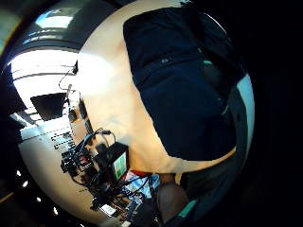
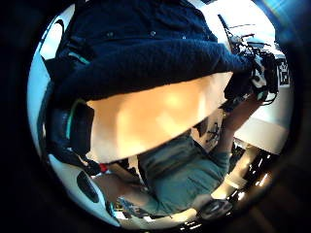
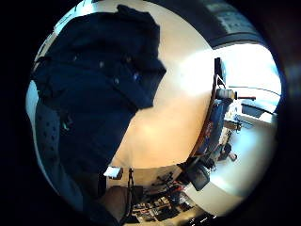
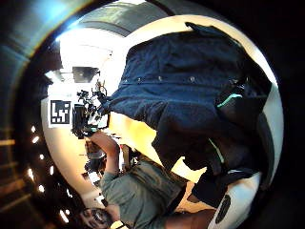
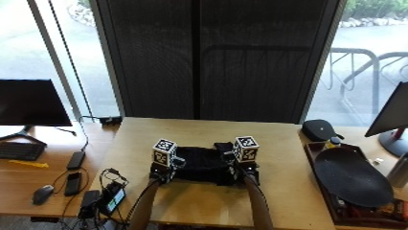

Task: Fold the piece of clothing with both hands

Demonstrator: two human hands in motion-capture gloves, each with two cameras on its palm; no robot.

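Dark navy garment (image 5: 201, 165) lies on the table (image 5: 204, 201) near the middle, bunched into a compact wide rectangle between the two hands. Left hand (image 5: 159, 170) sits at the garment's left end, right hand (image 5: 245, 168) at its right end, both over or on the cloth edge. Fingers on both hands: cannot tell whether apart or clamped on fabric; in the outside view they are hidden under the glove tops, and the palm views show only cloth near the palms, no fingertips.

Palm views: the garment (image 3: 94, 84) shows a row of buttons or snaps along a placket, with one flap lying over another layer. It looks like a shirt or jacket. From the left thumb side a thick rolled or doubled edge (image 2: 146, 63) lies across the table, so at least one fold looks already in.

Progress, judged: partly folded. The garment is already much narrower than a spread-out shirt would be, layers stacked, edges fairly even along the front. Left to do is probably one more fold, bringing the ends together or in half, then flattening. Cannot tell whether sleeves are tucked in.

Also there: a black oval tray (image 5: 350, 177) at the table's right side, a monitor (image 5: 32, 103) on the desk to the left, and cables and a small device (image 5: 108, 196) at the table's left front corner.
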